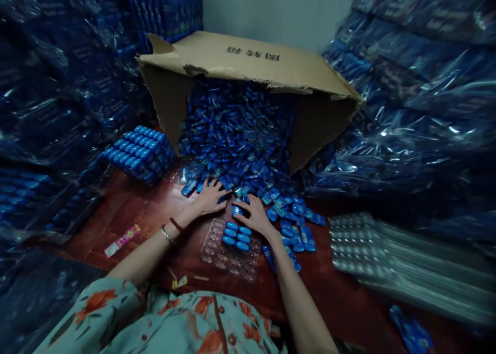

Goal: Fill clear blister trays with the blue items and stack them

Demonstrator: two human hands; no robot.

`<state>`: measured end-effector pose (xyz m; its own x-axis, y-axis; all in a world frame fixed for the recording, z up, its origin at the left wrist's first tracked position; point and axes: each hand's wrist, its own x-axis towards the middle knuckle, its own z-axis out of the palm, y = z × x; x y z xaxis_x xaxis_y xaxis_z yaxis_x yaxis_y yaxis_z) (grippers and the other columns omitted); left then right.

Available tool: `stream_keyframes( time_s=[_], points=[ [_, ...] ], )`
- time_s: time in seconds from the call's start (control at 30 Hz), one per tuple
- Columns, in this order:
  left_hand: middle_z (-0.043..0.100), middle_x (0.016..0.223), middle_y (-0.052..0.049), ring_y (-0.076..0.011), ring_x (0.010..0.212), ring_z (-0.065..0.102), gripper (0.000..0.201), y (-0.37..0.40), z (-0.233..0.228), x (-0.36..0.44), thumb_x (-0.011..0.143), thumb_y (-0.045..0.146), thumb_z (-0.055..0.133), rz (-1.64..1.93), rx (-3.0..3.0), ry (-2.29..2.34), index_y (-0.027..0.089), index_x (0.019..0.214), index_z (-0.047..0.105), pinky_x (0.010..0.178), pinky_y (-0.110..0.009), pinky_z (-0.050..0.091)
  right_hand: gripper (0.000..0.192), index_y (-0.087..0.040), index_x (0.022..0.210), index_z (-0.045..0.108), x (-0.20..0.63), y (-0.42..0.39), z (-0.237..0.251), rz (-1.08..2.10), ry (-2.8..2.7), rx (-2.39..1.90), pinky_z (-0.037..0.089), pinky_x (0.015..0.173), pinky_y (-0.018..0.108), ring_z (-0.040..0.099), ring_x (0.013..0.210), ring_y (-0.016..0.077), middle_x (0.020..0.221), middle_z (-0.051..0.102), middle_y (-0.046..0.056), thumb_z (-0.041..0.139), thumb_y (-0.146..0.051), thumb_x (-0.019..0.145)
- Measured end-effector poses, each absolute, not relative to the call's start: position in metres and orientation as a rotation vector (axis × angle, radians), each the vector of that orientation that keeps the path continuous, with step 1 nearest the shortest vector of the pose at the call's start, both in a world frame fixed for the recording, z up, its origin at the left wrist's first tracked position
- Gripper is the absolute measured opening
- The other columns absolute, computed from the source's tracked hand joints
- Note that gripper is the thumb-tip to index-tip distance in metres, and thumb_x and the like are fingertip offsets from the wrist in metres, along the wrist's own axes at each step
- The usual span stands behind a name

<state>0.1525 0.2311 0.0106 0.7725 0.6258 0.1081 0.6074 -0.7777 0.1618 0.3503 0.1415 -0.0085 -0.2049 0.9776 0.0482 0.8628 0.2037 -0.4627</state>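
both hands work at the near edge of a heap of small blue packets (pixel 240 152) that spills out of a tipped cardboard box (pixel 248 59) onto the dark red counter (pixel 333 297). the left hand (pixel 210 196) lies palm down with fingers spread on the packets at the front of the heap; it looks open, pressing or raking rather than pinching anything. the right hand (pixel 253 214) sits just right of it, fingers curled over a packet at the far edge of a clear plastic tray (pixel 228 250); whether it actually grips that packet i cannot tell.

the tray lies flat on the counter right below the hands, with a short block of blue pieces (pixel 236 236) seated in its far pockets and the nearer pockets bare. loose packets also lie scattered to the right of the tray.

to do this well, it seems best to pull only a few packets clear of the heap at a time, turn each the same way as those already seated, and press it fully into its pocket before reaching again. keeping one hand near the tray should stop it sliding on the smooth counter. filling row by row from the far side towards the near side keeps the wrists from knocking placed pieces loose.

a filled tray stack (pixel 139 152) stands at far left, empty clear trays (pixel 360 240) at right.
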Motion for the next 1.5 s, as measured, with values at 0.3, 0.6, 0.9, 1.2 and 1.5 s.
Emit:
stream_keyframes(
  time_s=[0.3,0.6,0.9,1.2,1.5],
  points=[
    [0.053,0.120,-0.009,-0.0317,0.129,0.032,0.032,0.199,-0.003,0.045,0.083,0.036,0.049,0.334,2.841,1.107,0.022,0.108,0.061,0.108,-0.055,0.020,0.027,-0.024,0.097,0.072,0.351,0.127,-0.003,0.519,-1.837,-1.618,0.037,0.099,0.044,0.048,0.118,0.0249,0.127,0.052,0.010,0.048,-0.030,0.086],
    [0.044,0.133,-0.015,-0.0268,0.126,0.038,0.039,0.186,-0.005,0.077,0.086,0.031,0.047,0.908,2.556,1.281,0.015,0.121,0.049,0.106,-0.049,0.028,0.048,-0.032,0.135,0.044,0.325,0.165,0.006,0.414,-2.219,-1.873,0.019,0.102,0.066,0.025,0.134,0.0341,0.146,0.032,0.010,0.048,-0.042,0.088],
    [0.049,0.133,-0.013,-0.0254,0.122,0.046,0.047,0.211,-0.007,0.111,0.085,0.024,0.050,0.548,2.479,0.910,0.019,0.132,0.044,0.102,-0.045,0.039,0.051,-0.033,0.136,0.040,0.350,0.157,0.019,0.499,-2.418,-1.846,0.022,0.103,0.062,0.032,0.132,0.0278,0.145,0.037,0.008,0.052,-0.031,0.087],
    [0.068,0.093,-0.007,-0.0180,0.080,0.066,0.031,0.187,0.029,0.049,0.092,0.032,0.035,1.157,1.725,1.453,0.016,0.106,0.058,0.074,-0.032,0.051,0.030,-0.023,0.110,0.065,0.350,0.148,0.025,0.437,-2.048,-1.654,0.043,0.089,0.041,0.055,0.102,0.0231,0.107,0.066,0.008,0.043,-0.026,0.090],
    [0.064,0.104,-0.016,-0.0324,0.104,0.054,0.027,0.197,0.011,0.098,0.076,0.020,0.062,0.088,2.464,1.497,0.014,0.103,0.059,0.085,-0.046,0.040,0.043,-0.019,0.118,0.058,0.256,0.191,0.027,0.402,-2.568,-1.431,0.037,0.092,0.052,0.042,0.117,0.0307,0.121,0.054,0.015,0.067,-0.025,0.077]
  ],
)
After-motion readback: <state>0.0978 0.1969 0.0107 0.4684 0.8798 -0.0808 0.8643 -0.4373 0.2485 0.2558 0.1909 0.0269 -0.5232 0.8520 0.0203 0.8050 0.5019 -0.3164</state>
